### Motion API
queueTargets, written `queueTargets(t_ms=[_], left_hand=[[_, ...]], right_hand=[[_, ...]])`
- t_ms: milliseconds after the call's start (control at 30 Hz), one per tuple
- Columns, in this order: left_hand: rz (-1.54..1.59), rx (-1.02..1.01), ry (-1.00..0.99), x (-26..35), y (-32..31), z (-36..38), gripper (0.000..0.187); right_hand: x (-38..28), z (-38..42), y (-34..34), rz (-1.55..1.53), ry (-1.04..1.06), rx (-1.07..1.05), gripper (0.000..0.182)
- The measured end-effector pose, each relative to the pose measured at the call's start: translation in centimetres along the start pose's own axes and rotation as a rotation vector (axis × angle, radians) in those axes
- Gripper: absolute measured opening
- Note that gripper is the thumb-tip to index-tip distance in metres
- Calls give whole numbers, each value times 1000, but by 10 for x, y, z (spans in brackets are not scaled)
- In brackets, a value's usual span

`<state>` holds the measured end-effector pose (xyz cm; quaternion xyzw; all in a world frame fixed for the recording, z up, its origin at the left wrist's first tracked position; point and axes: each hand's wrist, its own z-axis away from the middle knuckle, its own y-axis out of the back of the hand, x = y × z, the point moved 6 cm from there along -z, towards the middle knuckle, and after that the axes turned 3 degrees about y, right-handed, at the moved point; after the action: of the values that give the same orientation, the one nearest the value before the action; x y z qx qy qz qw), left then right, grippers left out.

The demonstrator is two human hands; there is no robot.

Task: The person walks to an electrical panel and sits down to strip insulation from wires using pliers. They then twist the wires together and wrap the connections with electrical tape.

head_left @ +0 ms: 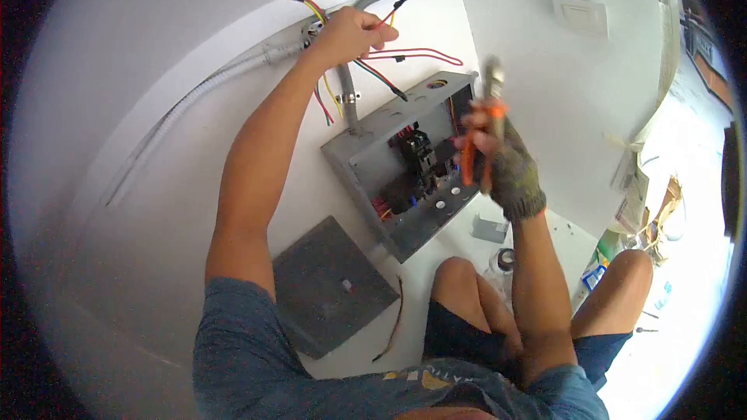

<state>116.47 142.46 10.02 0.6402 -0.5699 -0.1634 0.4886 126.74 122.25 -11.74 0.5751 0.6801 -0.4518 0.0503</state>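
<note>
Black lens edge cuts off the corners of the head view. Pliers [470,159] motion-blurred: orange grips readable, metal head smeared, jaw gap not to be made out. Right hand [513,171], in a dark knitted glove, also blurred; its fingertips look bare, but their exact placing is unclear. Left hand [348,33] covers part of the wall opening [313,30] and the roots of the wires there. Inside of the grey metal box [347,157] partly in shadow; the lower wiring runs together, and the gloved hand and pliers overlap its right end. Bright glare at far right washes out the floor clutter [661,214].

Left fingers: drawn close together, thumb and fingertips pinching a thin red and yellow wire pair [386,20], whose black-wrapped end stands clear beyond them. Exact contact hidden behind the fingers. Right fingers: curled round the orange grips, pliers upright, head up, in front of the box's right end and well apart from the pinched pair.

Near the left hand: a long red wire loop [436,52] to its right, a red and dark bundle [383,80] with black tip slanting down toward the box, more coloured ends hanging under the wrist. Grey conduit [348,109] drops to the box top. Black breakers [420,154] inside. Dark flat panel [327,280] lies below, left of the box.
</note>
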Motion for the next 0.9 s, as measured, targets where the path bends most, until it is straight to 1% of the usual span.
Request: queueTargets(t_ms=[33, 67, 100, 167, 200, 267, 333, 400, 467, 500, 567, 600, 633, 667, 700, 767, 800, 900], left_hand=[[3, -8, 3, -2, -2, -2, 35], [-88, 8, -63, 1, 0, -5, 35], [-175, 25, -126, 2, 0, -5, 36], [-131, 20, -127, 7, 4, -6, 36], [-162, -12, -95, 8, 4, -5, 35], [-194, -43, -64, 3, 1, -10, 35], [-88, -62, -75, 3, -5, -12, 35], [-98, -75, -80, 6, -4, -12, 35], [-101, -87, -80, 7, -4, -11, 36], [-112, -84, -87, 6, -4, -11, 36], [-124, -82, -90, 3, -4, -13, 36], [-164, -87, -109, 3, -4, -14, 36], [-203, -94, -127, 4, -4, -14, 36], [-216, -113, -94, 3, -5, -15, 35], [-215, -116, -90, 3, -5, -14, 35], [-240, -96, -89, 8, -2, -11, 35], [-326, -86, -90, 12, -2, -9, 32], [-245, -106, -93, 8, -5, -11, 33]], right_hand=[[-4, -11, -7, 389, 9, -50, 66], [-7, -22, -15, 780, 21, -108, 63], [-5, -34, -18, 786, 14, -110, 63], [-11, -57, -31, 1336, 259, -103, 43], [-11, -62, -34, 1339, 260, -108, 43], [-17, -69, -44, 1510, 270, -105, 45], [-21, -77, -51, 1462, 262, -137, 48], [-27, -82, -58, 1410, 255, -162, 50], [-31, -83, -72, 1464, 363, -289, 53], [-32, -87, -74, 1465, 360, -290, 53], [-30, -94, -74, 1483, 244, -268, 51], [-31, -95, -76, 1482, 242, -270, 51], [-35, -94, -81, 1486, 288, -280, 50], [-38, -91, -85, 1488, 330, -291, 49], [-41, -91, -87, 1486, 324, -293, 49], [-42, -92, -86, 1445, 198, -277, 46], [-44, -91, -87, 1421, 230, -273, 46], [-44, -99, -84, 1416, 196, -277, 49]])
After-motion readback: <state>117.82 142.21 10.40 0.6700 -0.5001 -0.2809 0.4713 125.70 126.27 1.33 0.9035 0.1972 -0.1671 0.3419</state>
